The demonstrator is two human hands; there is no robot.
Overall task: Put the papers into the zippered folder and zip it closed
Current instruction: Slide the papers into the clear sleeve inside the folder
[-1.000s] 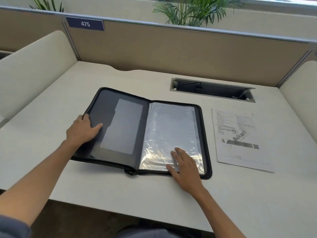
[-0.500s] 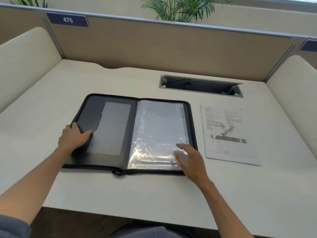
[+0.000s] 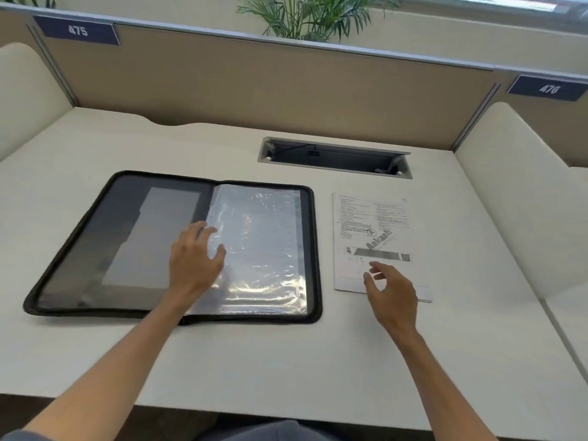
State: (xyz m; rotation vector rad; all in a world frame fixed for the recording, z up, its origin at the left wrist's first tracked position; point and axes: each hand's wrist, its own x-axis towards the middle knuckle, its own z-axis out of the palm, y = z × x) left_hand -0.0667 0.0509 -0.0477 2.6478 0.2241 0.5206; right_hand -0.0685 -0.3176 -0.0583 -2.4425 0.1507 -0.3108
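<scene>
A black zippered folder (image 3: pixel 82 249) lies open flat on the white desk, with a dark inner pocket on its left half and clear plastic sleeves (image 3: pixel 270 243) on its right half. My left hand (image 3: pixel 194 259) rests over the spine, its straight fingers touching the inner edge of the sleeves. The printed papers (image 3: pixel 372 224) lie in a flat stack just right of the folder. My right hand (image 3: pixel 391 291) hovers over the stack's near edge with fingers loosely spread, holding nothing.
A recessed cable slot (image 3: pixel 334 157) sits in the desk behind the folder and papers. Tan partition panels (image 3: pixel 254 81) close off the back, and cream side dividers (image 3: pixel 521 186) stand at left and right. The desk's front edge runs below my forearms.
My left hand moved from the folder's left edge to the spine and sleeves. My right hand left the sleeves' lower corner and shifted right over the papers.
</scene>
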